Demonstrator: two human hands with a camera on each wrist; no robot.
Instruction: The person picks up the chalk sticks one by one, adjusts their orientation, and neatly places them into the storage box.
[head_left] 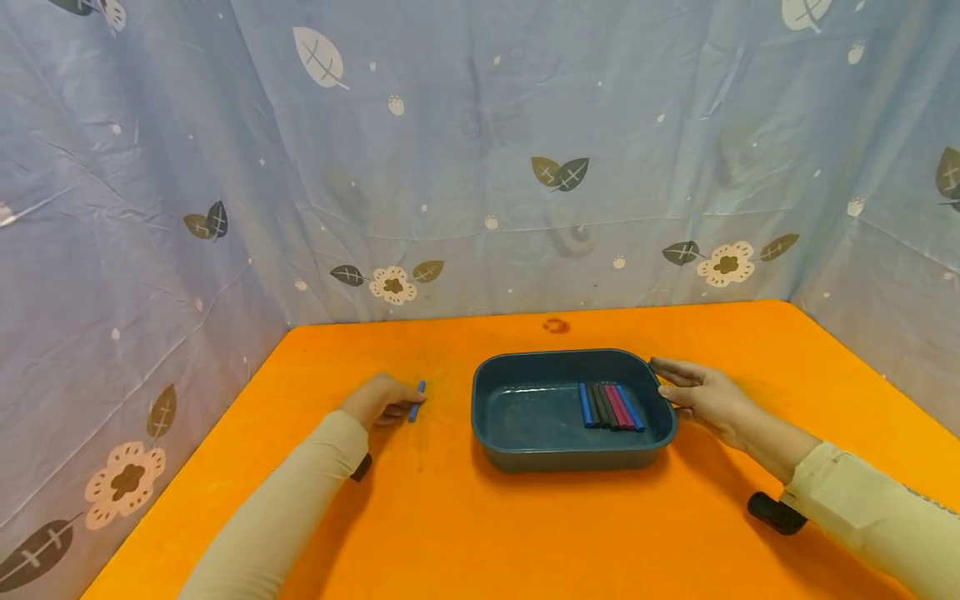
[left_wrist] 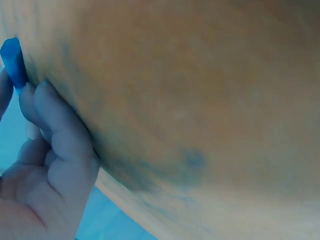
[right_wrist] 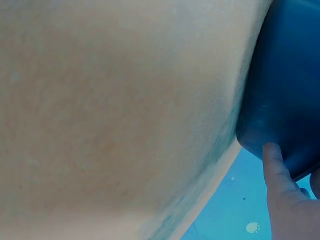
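Observation:
My left hand (head_left: 384,400) pinches a slim blue stick (head_left: 417,401) between thumb and fingers, just above the orange table and left of a dark teal basin (head_left: 517,451). In the left wrist view the blue stick (left_wrist: 14,62) has flat facets and looks like chalk or crayon; its lower part is hidden by the fingers. At the basin's right end, my right hand (head_left: 708,402) holds the rim, thumb at the edge and fingers along the outer wall. Inside the basin, at its right, several blue, black and magenta sticks (head_left: 615,408) lie side by side in a row.
The orange table (head_left: 450,533) carries bluish smudges and a reddish mark (head_left: 557,326) near its back edge. A pale blue curtain (head_left: 465,150) with leaf and flower prints closes off the back and both sides. A dark device sits at each wrist.

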